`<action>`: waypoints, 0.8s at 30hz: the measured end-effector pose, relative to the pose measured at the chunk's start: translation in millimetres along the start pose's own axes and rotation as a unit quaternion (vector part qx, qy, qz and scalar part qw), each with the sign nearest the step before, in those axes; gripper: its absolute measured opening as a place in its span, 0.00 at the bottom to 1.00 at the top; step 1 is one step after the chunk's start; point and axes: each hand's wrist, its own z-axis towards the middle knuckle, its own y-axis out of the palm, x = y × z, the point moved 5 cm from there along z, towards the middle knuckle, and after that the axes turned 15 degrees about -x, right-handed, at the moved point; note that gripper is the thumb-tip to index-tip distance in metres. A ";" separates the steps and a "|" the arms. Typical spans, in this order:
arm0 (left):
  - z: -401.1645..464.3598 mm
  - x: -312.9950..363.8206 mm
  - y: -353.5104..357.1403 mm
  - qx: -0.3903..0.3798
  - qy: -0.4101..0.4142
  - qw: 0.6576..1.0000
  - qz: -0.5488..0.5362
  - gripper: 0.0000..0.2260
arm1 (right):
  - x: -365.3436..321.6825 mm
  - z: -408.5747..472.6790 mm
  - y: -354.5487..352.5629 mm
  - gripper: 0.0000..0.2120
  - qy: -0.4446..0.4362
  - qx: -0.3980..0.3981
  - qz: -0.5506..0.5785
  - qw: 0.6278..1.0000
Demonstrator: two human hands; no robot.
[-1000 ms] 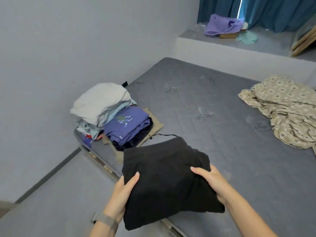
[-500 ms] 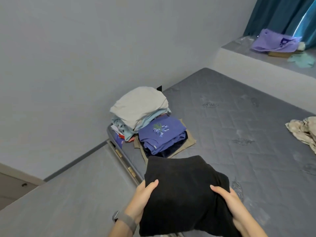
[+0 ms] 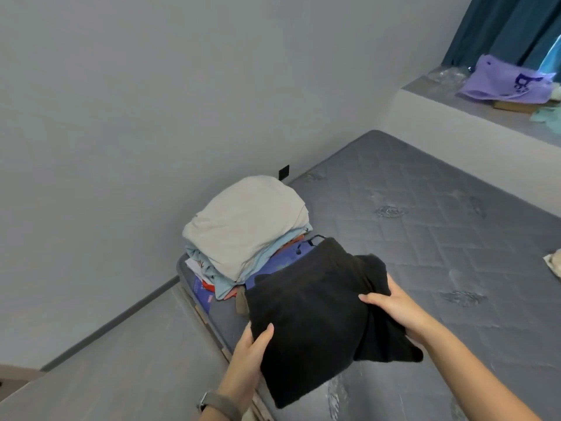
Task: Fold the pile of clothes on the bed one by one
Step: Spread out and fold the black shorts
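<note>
Over the near left corner of the bed (image 3: 425,238), a folded black garment (image 3: 318,317) is held in both hands. Left hand (image 3: 252,350) grips its near left edge, thumb on top, fingers hidden underneath. Right hand (image 3: 391,305) clasps the right edge, thumb on top, cloth bunched in the grip. Garment's far edge overlaps a folded purple item (image 3: 273,265), part of the stack (image 3: 246,223) at the corner, topped by a beige piece. A strap (image 3: 218,404) sits on the left wrist. A purple bag (image 3: 510,83) lies on the ledge (image 3: 440,95) by the curtain (image 3: 501,28).
</note>
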 end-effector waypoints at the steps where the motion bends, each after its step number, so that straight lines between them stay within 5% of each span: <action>1: 20.0 8.9 -6.9 -0.010 0.006 1.000 -0.005 0.18 | -8.2 23.5 -7.2 0.27 -0.010 0.001 -0.020 1.000; 6: 138.4 11.5 -66.1 -0.004 -0.009 1.000 -0.013 0.16 | 1.1 150.4 -35.1 0.19 -0.030 0.103 -0.139 0.984; 12: 241.0 -30.4 -137.8 0.075 -0.089 0.989 0.096 0.20 | 97.5 275.5 -30.3 0.23 0.090 0.166 -0.323 0.927; 19: 281.9 -49.3 -162.8 0.142 -0.111 0.961 0.210 0.24 | 140.4 310.3 -29.4 0.26 0.103 0.234 -0.437 0.862; 24: 298.0 -73.8 -177.0 0.174 -0.170 0.958 0.152 0.24 | 152.0 328.8 -37.5 0.29 0.135 0.209 -0.466 0.849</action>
